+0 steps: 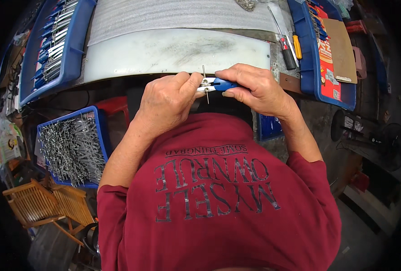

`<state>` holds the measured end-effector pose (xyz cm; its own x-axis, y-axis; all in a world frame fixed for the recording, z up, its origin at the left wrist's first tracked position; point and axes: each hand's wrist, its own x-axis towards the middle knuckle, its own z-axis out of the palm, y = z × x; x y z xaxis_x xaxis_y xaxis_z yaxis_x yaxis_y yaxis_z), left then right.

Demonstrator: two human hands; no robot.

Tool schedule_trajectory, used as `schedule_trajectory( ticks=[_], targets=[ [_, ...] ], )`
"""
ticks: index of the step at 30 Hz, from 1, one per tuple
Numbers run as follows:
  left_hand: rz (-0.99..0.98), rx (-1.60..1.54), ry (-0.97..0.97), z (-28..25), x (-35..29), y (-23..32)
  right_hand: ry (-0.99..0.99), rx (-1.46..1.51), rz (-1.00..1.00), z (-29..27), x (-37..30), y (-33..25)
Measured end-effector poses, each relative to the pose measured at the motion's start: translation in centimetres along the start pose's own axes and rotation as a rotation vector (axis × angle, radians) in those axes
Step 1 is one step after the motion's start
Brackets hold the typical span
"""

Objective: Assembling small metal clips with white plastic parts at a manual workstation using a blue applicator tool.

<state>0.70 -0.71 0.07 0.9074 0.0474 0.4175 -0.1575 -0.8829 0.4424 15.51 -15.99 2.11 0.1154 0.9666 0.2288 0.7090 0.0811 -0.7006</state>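
In front of my chest, near the bench's front edge, both hands hold a small hand tool (224, 84) with a blue handle part and a silver metal head. My left hand (166, 98) pinches the metal head between thumb and fingers. Closed on the blue end is my right hand (260, 88), its thumb below and fingers above. A thin metal rod (204, 70) stands crosswise at the head, poking out above and below it. The exact kind of tool is hard to make out, since my fingers cover part of it.
A white work board (178, 52) lies ahead, with foam sheet (182, 16) behind. Blue bins of blue-and-silver tools stand left (74, 56) and right (305, 67). Screwdrivers, one red-and-black (288, 56), one yellow (297, 47), lie at right. Lower left, a blue crate (102, 131) holds metal parts.
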Motion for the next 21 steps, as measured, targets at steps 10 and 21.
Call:
schedule_trajectory(
  ticks=[10,21],
  targets=[
    [0.006,-0.011,-0.019,-0.04,-0.31,0.37,-0.019,-0.055,-0.077,0.34,0.23,-0.68],
    [-0.01,-0.018,0.019,-0.26,-0.04,0.39,0.004,-0.043,-0.088,-0.2,0.44,-0.33]
  ],
)
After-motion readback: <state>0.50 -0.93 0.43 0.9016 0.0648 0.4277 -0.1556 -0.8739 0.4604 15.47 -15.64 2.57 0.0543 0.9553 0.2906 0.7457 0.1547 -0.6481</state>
